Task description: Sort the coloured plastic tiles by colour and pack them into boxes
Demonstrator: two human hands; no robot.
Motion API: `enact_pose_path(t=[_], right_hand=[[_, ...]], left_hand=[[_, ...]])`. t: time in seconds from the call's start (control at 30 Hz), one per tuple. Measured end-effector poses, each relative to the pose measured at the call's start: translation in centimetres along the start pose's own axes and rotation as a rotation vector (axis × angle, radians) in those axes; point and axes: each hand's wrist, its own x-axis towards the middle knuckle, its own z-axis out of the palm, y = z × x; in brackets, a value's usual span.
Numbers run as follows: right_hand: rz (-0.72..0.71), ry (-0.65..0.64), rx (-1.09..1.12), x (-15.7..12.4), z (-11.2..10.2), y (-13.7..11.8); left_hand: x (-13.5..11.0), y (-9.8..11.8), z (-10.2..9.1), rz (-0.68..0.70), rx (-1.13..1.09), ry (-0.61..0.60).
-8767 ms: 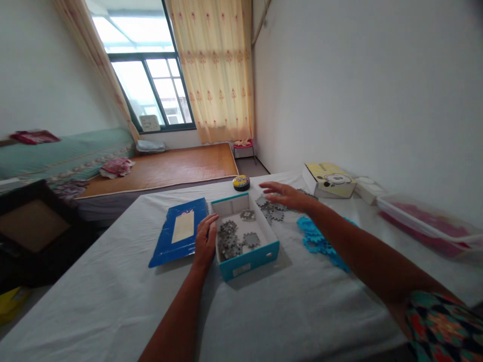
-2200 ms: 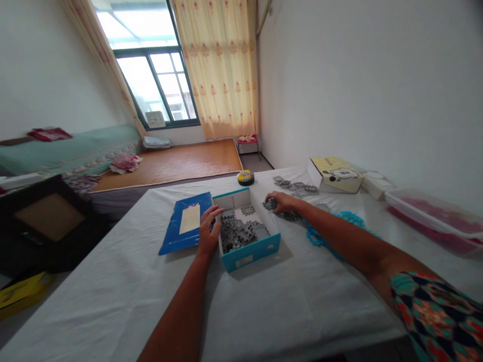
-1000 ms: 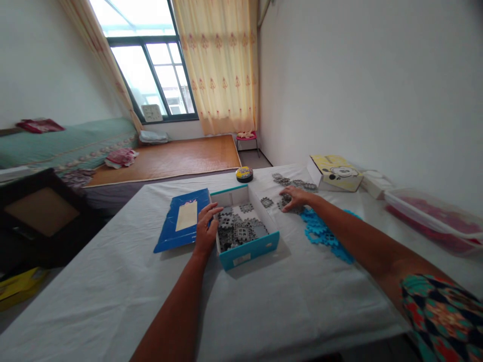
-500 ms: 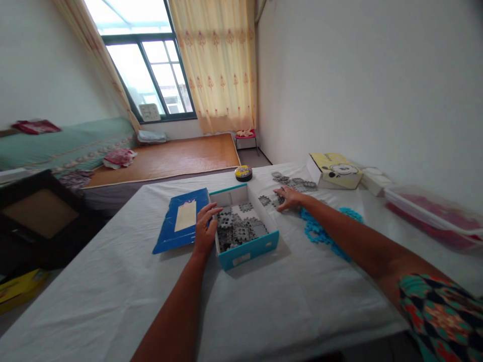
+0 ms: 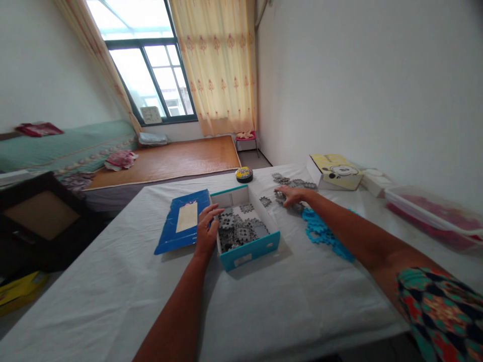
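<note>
My left hand (image 5: 207, 226) rests on the left wall of a turquoise box (image 5: 249, 254), its fingers stretched apart over the rim. Inside the box lie several grey gear-shaped plastic pieces (image 5: 241, 232). To the right of the box, my right hand (image 5: 292, 194) is curled over a cluster of grey gear-shaped pieces (image 5: 298, 207), thumb and fingers around part of it; the fingertips are partly hidden. A single grey gear piece (image 5: 265, 201) lies between box and hand. Linked blue gear-shaped pieces (image 5: 320, 234) lie under my right forearm.
A blue lid (image 5: 171, 236) lies against the box's left side. Behind are a round yellow-and-black tin (image 5: 244, 174) and more grey pieces (image 5: 281, 178). A yellow carton (image 5: 335, 172), a white box (image 5: 377, 181) and a clear plastic container (image 5: 433, 216) line the wall side.
My right hand has shifted slightly and its fingers have drawn in, with more of the grey cluster showing below it. My left hand stays on the box wall.
</note>
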Motion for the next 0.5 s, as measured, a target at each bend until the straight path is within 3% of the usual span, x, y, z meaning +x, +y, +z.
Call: enact_pose_path(t=[0.23, 0.5], right_hand=[[-0.017, 0.208, -0.106, -0.7, 2.4, -0.8], [-0.173, 0.267, -0.069, -0.5, 1.7, -0.5]], left_hand=[[0.0, 0.3, 0.0, 0.000, 0.000, -0.003], [0.0, 0.1, 0.0, 0.007, 0.020, 0.004]])
